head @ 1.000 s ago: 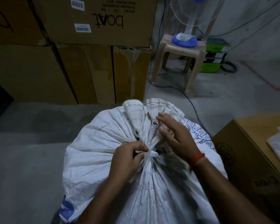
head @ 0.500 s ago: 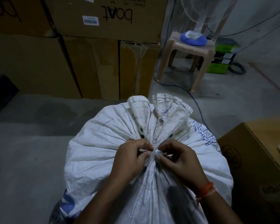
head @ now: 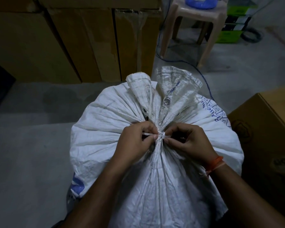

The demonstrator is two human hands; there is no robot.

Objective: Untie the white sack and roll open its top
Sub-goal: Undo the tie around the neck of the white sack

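Note:
A full white woven sack (head: 105,129) stands on the floor below me, its neck gathered and bound by a thin white tie (head: 162,134). Above the tie the loose top (head: 169,89) fans out, with a metal eyelet showing. My left hand (head: 135,142) pinches one end of the tie on the left of the knot. My right hand (head: 187,140), an orange band on its wrist, pinches the tie on the right side. The two sets of fingertips almost meet at the knot.
Stacked cardboard boxes (head: 72,43) form a wall at the back left. A beige plastic stool (head: 194,18) with a blue fan base on it stands at the back right, a blue cable (head: 202,74) trailing past it. Another cardboard box (head: 266,125) sits close on the right.
My right hand came down from the eyelet area of the sack top to the knot. Both hands now pinch the tie. The view has tilted down and closer.

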